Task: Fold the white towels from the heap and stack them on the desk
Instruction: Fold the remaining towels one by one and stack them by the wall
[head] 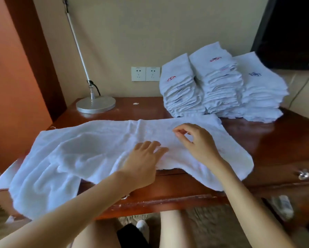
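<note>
A single view is given, taken from a wide-angle camera worn on the head. The worktop point(272, 140) is looked at from above its near edge, forward and down, at close range. Its far edge and the wall point(150, 33) behind it are taken in at the top; the floor point(204, 217) beneath its near edge is seen at the bottom.
</note>
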Demonstrator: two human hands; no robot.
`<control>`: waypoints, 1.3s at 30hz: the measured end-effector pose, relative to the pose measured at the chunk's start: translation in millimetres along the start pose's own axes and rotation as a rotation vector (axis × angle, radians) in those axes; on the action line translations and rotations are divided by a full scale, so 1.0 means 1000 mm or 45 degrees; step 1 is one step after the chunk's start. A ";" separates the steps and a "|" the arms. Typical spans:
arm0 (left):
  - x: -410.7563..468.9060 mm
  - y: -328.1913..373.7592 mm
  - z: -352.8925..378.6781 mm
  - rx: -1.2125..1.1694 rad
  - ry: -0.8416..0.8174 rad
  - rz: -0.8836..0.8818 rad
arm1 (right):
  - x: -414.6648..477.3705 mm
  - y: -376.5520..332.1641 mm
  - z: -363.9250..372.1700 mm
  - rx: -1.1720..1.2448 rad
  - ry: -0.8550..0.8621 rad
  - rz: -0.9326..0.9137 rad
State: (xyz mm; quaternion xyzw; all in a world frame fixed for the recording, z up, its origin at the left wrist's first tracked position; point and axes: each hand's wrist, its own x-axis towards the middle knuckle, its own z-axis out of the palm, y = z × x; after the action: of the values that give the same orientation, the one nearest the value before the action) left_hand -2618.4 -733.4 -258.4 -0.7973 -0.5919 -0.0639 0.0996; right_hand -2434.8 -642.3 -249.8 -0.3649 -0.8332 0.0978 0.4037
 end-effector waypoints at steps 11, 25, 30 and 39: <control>0.077 0.094 0.032 -0.200 0.252 0.598 | -0.150 0.086 -0.065 0.180 0.437 1.107; 0.083 0.070 0.022 -0.445 0.316 0.502 | -0.145 0.075 -0.102 1.241 0.123 1.074; 0.098 0.042 -0.001 -0.636 0.342 0.225 | -0.094 0.085 -0.113 0.608 0.413 0.887; 0.155 0.005 0.003 -1.095 -0.326 -0.305 | -0.028 0.122 -0.100 0.619 0.282 1.090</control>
State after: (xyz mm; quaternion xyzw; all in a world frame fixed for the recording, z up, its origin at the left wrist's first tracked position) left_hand -2568.7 -589.3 -227.8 -0.6937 -0.6070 -0.2156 -0.3222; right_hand -2284.3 -587.3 -257.0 -0.5775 -0.5140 0.4067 0.4868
